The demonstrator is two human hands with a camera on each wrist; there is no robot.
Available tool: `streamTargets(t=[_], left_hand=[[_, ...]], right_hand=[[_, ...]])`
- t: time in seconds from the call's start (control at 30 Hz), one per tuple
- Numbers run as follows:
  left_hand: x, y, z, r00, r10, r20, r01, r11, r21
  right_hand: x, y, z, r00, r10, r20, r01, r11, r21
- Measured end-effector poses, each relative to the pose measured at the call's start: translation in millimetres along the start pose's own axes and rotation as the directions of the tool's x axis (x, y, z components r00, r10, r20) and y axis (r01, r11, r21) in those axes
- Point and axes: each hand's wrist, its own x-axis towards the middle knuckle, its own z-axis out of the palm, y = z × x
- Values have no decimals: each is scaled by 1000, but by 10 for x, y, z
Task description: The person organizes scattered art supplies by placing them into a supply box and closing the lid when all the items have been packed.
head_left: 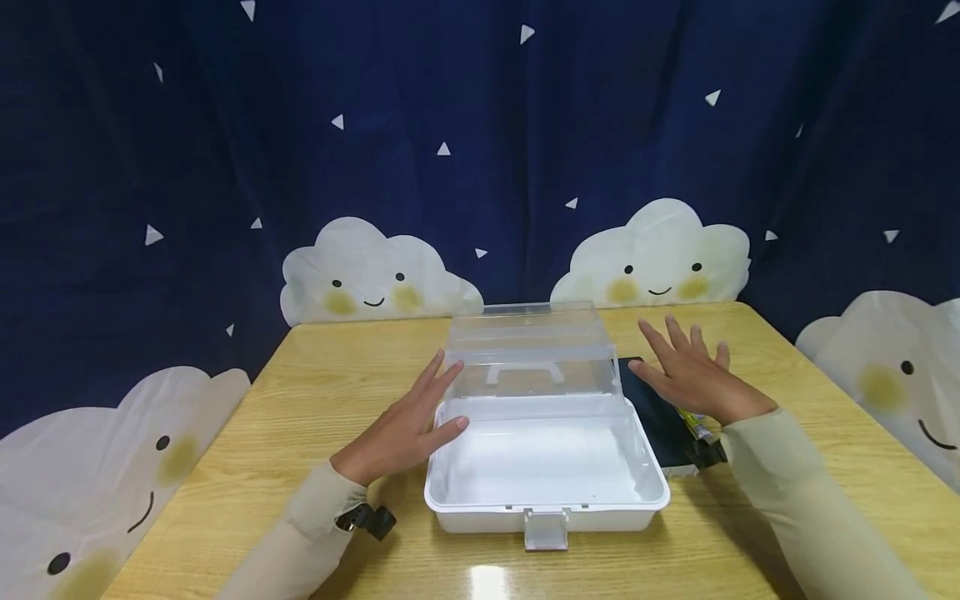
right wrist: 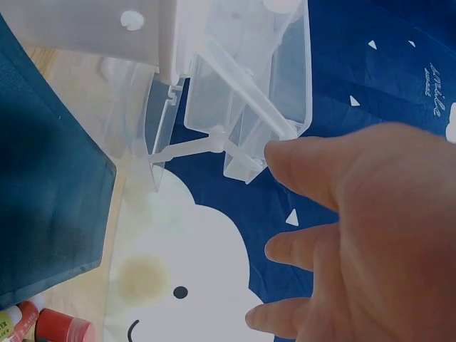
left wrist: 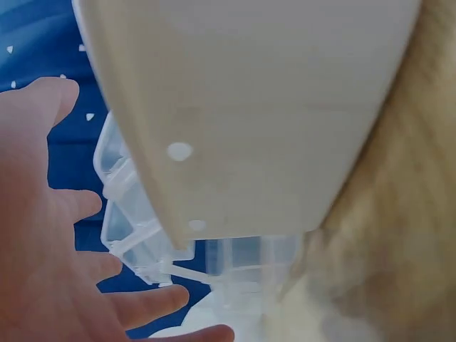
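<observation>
The box [head_left: 480,522] sits on the table [head_left: 360,358] between my two hands, its latch [head_left: 547,532] hanging loose at the front. The base is opaque white plastic, wider than deep, with a rolled rim; its white floor shows from wall to wall. Round pale marks [left wrist: 179,151] dot the outer side wall. The clear top [head_left: 532,329] is folded back at the far side, with a white handle [head_left: 525,372] showing there. My wrist views record clear trays [right wrist: 288,85] on link arms [right wrist: 187,149].

Grip: my left hand [head_left: 408,425] is beside the left rim, fingers straight and spread, holding nothing; contact I cannot tell. My right hand [head_left: 693,375] is spread likewise and holds nothing, near a dark flat thing [head_left: 660,421] right of the box. By that thing lie a red tub [right wrist: 60,326] and a yellow-labelled item [right wrist: 7,324], partly cut off. Behind hangs a navy curtain [head_left: 480,100] with smiling clouds [head_left: 660,242].
</observation>
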Motion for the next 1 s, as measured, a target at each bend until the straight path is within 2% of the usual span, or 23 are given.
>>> streamTargets(t=[0.43, 0.6, 0.8, 1.0], left_hand=[[-109, -95, 145, 996, 90, 25, -89, 995, -38], [-123, -116, 178, 990, 140, 33, -140, 990, 1], [-119, -129, 191, 980, 196, -24, -194, 978, 71], [-103, -148, 221, 971, 226, -80, -218, 972, 90]], right_hand=[[-9, -12, 8, 1000, 17, 15, -17, 1000, -9], [-15, -8, 3, 1000, 12, 15, -12, 1000, -21], [-20, -7, -6, 1000, -4, 13, 4, 1000, -30], [-16, -6, -3, 1000, -4, 22, 5, 1000, -31]])
